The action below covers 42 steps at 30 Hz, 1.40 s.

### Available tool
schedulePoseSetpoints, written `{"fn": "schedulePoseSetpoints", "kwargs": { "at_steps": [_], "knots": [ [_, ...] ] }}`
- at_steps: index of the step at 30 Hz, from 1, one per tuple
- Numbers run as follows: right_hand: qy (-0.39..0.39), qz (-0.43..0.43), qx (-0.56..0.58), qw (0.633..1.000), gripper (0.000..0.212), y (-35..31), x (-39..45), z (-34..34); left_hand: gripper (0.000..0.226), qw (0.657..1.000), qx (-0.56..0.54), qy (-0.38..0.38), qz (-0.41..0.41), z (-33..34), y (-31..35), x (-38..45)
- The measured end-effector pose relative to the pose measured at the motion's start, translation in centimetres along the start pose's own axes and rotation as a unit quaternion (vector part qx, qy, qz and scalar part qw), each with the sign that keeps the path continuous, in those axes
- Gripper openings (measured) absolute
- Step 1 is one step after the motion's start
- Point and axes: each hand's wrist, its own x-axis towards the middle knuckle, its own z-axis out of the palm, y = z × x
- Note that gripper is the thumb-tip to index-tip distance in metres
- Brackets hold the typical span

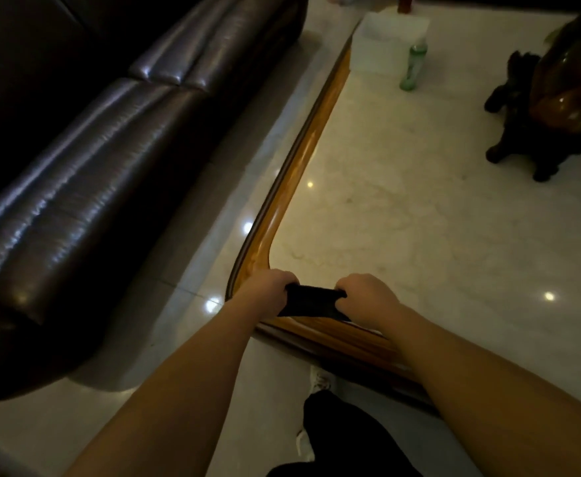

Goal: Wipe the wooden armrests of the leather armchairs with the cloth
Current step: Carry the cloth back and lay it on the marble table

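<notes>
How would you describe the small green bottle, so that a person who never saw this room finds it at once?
Start from the large pale marble table with the wooden rim. At its far end stands a white rectangular box; the slim translucent green bottle stands upright just in front of the box's right corner. It is the only green, see-through thing there; the dark carved figure to the right is opaque.

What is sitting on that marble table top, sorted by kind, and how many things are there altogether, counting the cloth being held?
White box: 1
Green bottle: 1
Dark carved ornament: 1
Black cloth, held by the left hand and the right hand at the table corner: 1
Total: 4
</notes>
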Motion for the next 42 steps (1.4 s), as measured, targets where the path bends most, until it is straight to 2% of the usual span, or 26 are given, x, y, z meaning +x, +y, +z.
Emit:
{"fn": "schedulePoseSetpoints", "kwargs": {
  "at_steps": [8, 14, 20, 25, 31, 37, 42],
  "knots": [
    [0.013, 0.062, 0.084, 0.994, 0.025, 3.5, 8.0, 6.1, 0.032, 0.996, -0.086, -0.018, -0.016, 4.8, -4.7, 8.6],
    [0.024, 0.080, 0.112, 0.990, 0.026, 6.6, 10.8, 11.7, 0.023, 0.976, -0.212, 0.011, -0.043, 9.7, -8.7, 12.8],
    [0.052, 0.105, 0.142, 0.983, 0.022, 8.7, 14.6, 14.5, 0.023, 0.968, -0.249, 0.028, -0.024, 12.8, -11.3, 17.2],
    [0.057, 0.124, 0.168, 0.976, 0.018, 10.6, 18.1, 14.9, 0.023, 0.976, -0.219, 0.017, 0.005, 13.8, -12.5, 22.2],
    [0.040, 0.124, 0.144, 0.981, 0.015, 12.7, 22.9, 13.5, 0.022, 0.979, -0.200, 0.030, 0.016, 13.4, -13.3, 27.6],
    [0.043, 0.123, 0.154, 0.979, 0.012, 13.7, 27.5, 12.4, 0.027, 0.973, -0.229, 0.024, -0.020, 12.4, -14.9, 31.3],
    [0.039, 0.107, 0.132, 0.985, 0.022, 14.0, 29.7, 11.5, 0.023, 0.955, -0.292, 0.015, -0.057, 11.6, -15.5, 33.5]
  ]
}}
